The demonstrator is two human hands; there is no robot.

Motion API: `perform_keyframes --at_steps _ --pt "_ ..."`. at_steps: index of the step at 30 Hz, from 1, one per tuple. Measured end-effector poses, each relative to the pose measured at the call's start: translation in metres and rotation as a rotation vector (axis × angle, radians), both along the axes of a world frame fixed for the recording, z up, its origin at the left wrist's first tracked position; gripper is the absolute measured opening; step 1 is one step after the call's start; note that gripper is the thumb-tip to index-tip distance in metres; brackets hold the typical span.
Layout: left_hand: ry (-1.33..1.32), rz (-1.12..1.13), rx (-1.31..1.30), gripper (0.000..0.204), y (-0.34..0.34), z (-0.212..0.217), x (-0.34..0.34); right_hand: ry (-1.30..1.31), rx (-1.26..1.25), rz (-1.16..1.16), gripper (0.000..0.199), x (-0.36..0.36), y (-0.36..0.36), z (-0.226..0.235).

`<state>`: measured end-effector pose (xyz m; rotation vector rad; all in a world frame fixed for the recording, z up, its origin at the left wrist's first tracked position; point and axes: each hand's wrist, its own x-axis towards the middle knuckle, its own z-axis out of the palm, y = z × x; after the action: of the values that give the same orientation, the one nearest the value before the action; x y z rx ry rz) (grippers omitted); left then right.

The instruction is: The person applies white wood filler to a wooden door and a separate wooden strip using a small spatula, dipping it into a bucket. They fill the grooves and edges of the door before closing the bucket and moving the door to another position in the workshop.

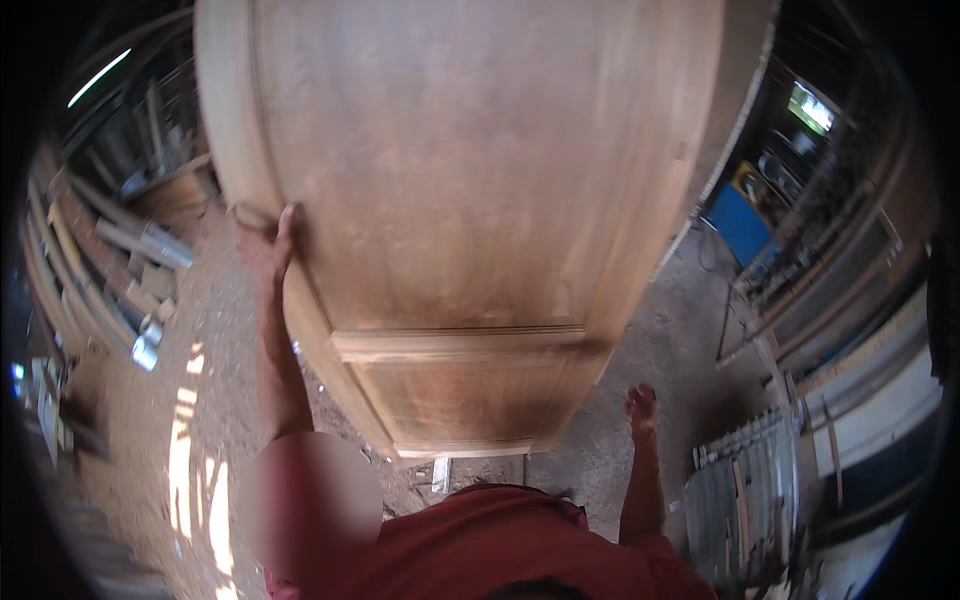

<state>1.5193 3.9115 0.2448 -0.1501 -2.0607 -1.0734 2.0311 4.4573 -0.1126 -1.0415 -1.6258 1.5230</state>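
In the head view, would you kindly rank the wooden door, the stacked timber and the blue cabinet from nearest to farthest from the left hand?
1. Wooden door: the left hand grips its left edge.
2. Stacked timber: on the ground, left of the hand.
3. Blue cabinet: far right, beyond the door.
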Motion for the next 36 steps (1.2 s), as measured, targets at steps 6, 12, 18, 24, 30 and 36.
perform_keyframes --at_steps 6,12,18,24,30,36 --pt "-0.074 0.228 -0.191 0.127 -0.01 -0.076 -0.046 0.085 0.412 0.084 0.108 -0.102 0.046 0.193" --pt "-0.021 0.19 -0.144 0.122 -0.007 -0.079 -0.033 0.088 0.612 0.07 0.125 -0.178 0.047 0.268" --pt "-0.079 0.226 -0.154 0.123 -0.013 -0.06 -0.015 -0.276 0.67 -0.104 0.131 -0.203 -0.003 0.288" --pt "-0.16 0.173 -0.068 0.126 0.003 -0.046 -0.005 -0.362 0.587 -0.075 0.13 -0.198 -0.004 0.303" --pt "-0.098 0.214 -0.113 0.126 -0.009 -0.067 -0.019 -0.409 0.597 -0.068 0.129 -0.199 -0.002 0.308" --pt "0.015 0.192 -0.107 0.127 -0.012 -0.066 -0.021 -0.423 0.592 -0.056 0.131 -0.201 0.001 0.307"
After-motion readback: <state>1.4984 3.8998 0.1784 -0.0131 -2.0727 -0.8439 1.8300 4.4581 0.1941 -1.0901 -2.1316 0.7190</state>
